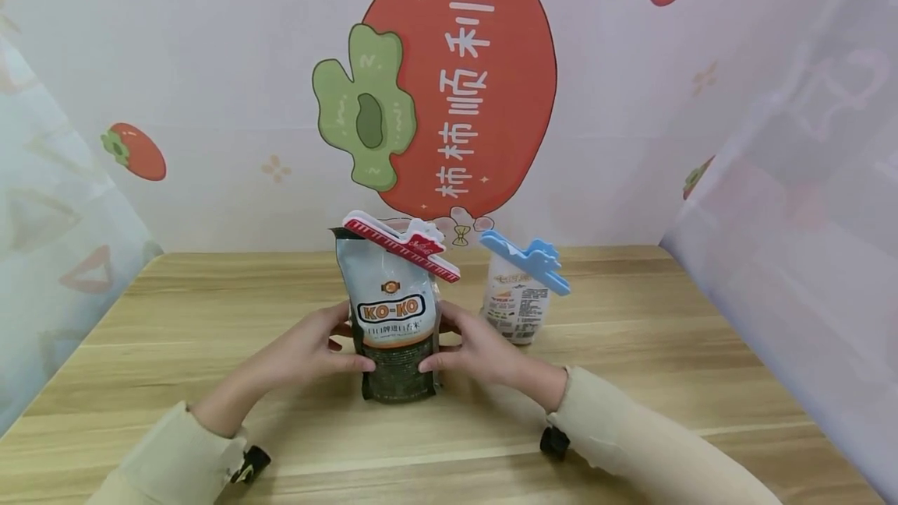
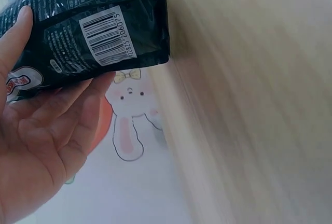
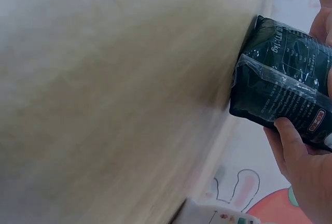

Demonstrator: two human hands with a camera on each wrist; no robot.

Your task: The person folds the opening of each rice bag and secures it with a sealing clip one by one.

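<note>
A KO-KO rice bag (image 1: 394, 275), pale blue above and dark green below, stands upright on the wooden table. Across its top sits a red and white bag clip (image 1: 403, 246), sloping down to the right. My left hand (image 1: 305, 349) grips the bag's left side, thumb in front and fingers behind. On the opposite side my right hand (image 1: 484, 347) holds it the same way. In the left wrist view the barcode (image 2: 108, 36) shows on the bag's dark side. The right wrist view shows my right thumb pressing a printed side panel.
Just behind and to the right stands a smaller white package (image 1: 515, 302) with a blue bag clip (image 1: 526, 259) over its top. The wooden table (image 1: 210, 294) meets a white backdrop (image 1: 245, 45) printed with persimmons. Light cloth walls rise at both sides.
</note>
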